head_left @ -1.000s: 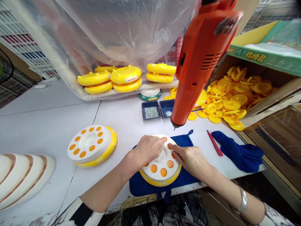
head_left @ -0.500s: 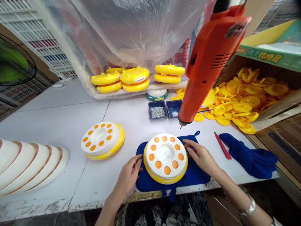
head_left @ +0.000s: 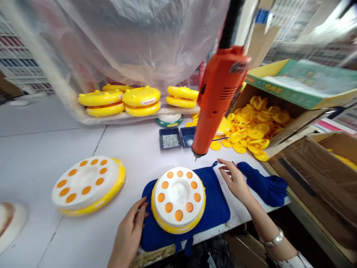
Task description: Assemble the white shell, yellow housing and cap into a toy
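Away comes my right hand (head_left: 235,183) from beside the white-and-yellow disc (head_left: 179,191), out to two o'clock of it now, thumb and fingers spread wide around nothing. Off the rim goes my left hand (head_left: 129,227) too, waiting at eight o'clock, fingers loosely curled, just beside the disc; whether its tips touch the blue cloth (head_left: 220,203) I can't quite make out. On that cloth sits the disc, orange rounds up. Orange-red driver (head_left: 217,104) hanging at one o'clock, tip down! Second disc (head_left: 83,178) at ten, well apart.
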`<state>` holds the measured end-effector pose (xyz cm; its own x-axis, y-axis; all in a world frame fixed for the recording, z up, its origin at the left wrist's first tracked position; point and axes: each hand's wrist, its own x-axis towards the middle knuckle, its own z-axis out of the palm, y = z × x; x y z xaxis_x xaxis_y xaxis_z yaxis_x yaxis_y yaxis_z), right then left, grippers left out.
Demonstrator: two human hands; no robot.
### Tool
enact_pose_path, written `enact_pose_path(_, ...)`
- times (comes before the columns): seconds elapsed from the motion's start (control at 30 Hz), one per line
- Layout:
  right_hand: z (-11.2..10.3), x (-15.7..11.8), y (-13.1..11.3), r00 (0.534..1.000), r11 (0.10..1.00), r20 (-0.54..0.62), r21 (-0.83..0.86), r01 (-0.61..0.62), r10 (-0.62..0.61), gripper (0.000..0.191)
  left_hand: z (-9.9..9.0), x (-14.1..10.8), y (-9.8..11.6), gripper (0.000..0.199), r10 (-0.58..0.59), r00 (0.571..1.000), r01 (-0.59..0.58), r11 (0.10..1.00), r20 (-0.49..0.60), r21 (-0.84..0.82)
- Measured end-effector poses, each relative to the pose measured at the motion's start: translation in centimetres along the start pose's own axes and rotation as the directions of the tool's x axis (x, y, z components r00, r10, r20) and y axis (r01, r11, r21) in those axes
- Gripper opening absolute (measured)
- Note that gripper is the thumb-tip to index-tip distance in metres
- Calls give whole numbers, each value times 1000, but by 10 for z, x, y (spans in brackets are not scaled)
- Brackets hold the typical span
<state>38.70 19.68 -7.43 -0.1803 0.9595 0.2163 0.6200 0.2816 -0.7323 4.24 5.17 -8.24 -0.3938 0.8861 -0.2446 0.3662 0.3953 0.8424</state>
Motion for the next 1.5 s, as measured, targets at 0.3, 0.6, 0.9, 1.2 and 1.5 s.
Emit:
enact_pose_path(0.3, -31, 80, 35, 979, 954, -100, -227, -197, 178, 26, 2, 15, -21, 54, 111, 992, -106, 991, -52, 81)
enact_pose_path(0.6, 18, 21, -9, 889, 978, 423, 31, -206, 174, 33, 12, -1, 11, 61, -42, 990, 60, 990, 135, -131)
enact_pose_path(0.9, 59, -43, -8, 757, 681, 555, 407, -609, 345, 64, 14, -17, 16, 53, 10, 996, 17, 959, 93, -283)
enact_pose_path(1.2, 112, 26, -115, 832, 583, 491, 608, -539, 257, 55, -85, 26, 64, 45, 138, 984, -159, 965, -111, -209)
enact_pose_path(1.5, 218, 157, -216, 858, 557, 487, 671, -489, 166, 20, -198, 165, 62, 29, 76, 989, -92, 987, -125, -135)
